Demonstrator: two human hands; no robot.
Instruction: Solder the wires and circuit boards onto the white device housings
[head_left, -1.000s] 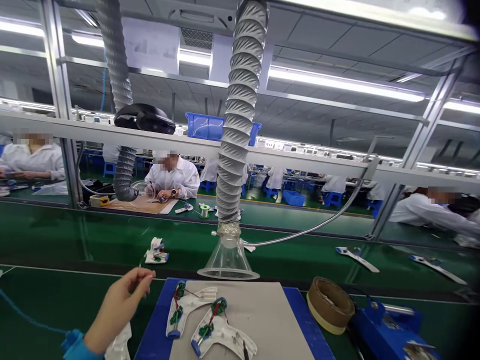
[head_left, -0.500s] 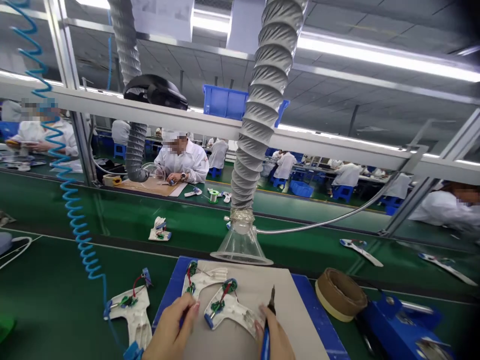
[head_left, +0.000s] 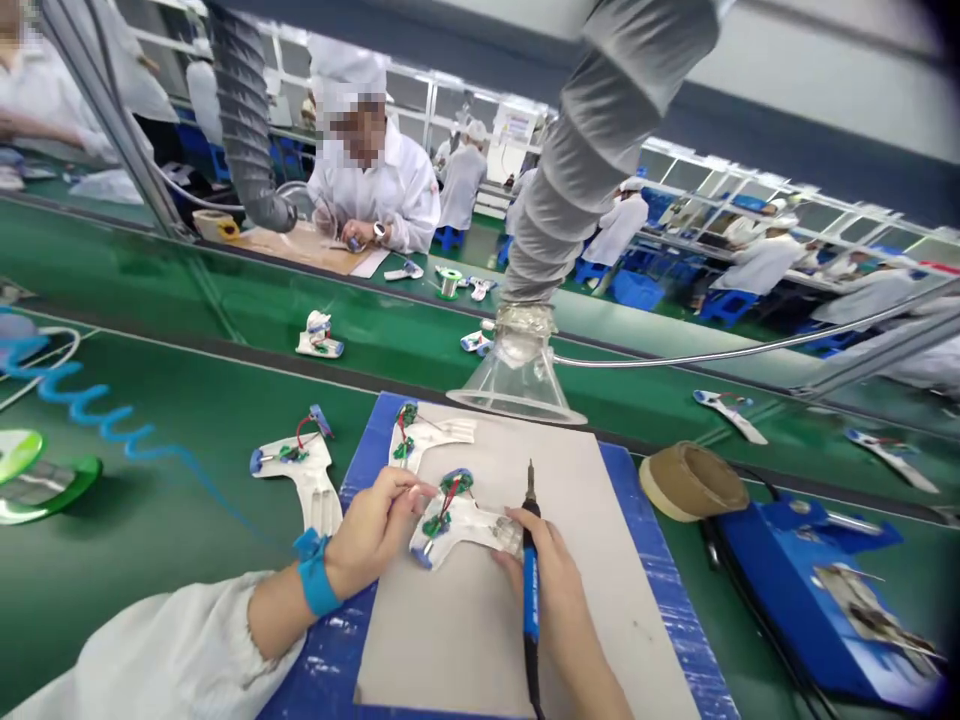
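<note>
My left hand (head_left: 373, 530), with a blue wrist strap (head_left: 315, 585), rests closed on the grey mat (head_left: 480, 620), its fingertips pinched on something I cannot make out at the edge of a white plastic housing (head_left: 461, 520) with green boards and red wires. My right hand (head_left: 551, 590) grips a blue soldering iron (head_left: 530, 575), tip pointing away, and touches the housing's right end. A second housing (head_left: 427, 435) lies further back on the mat. A third housing (head_left: 304, 465) lies left of the mat on the green bench.
A clear fume funnel (head_left: 517, 380) on a grey hose hangs over the mat's far edge. A roll of brown tape (head_left: 690, 480) and a blue iron stand (head_left: 817, 570) sit to the right. A blue coiled cord (head_left: 97, 420) crosses the left. Co-workers in white sit beyond the conveyor.
The view has tilted down. My left hand came in from the left onto the mat, the right hand entered with the soldering iron, and both now touch the near housing.
</note>
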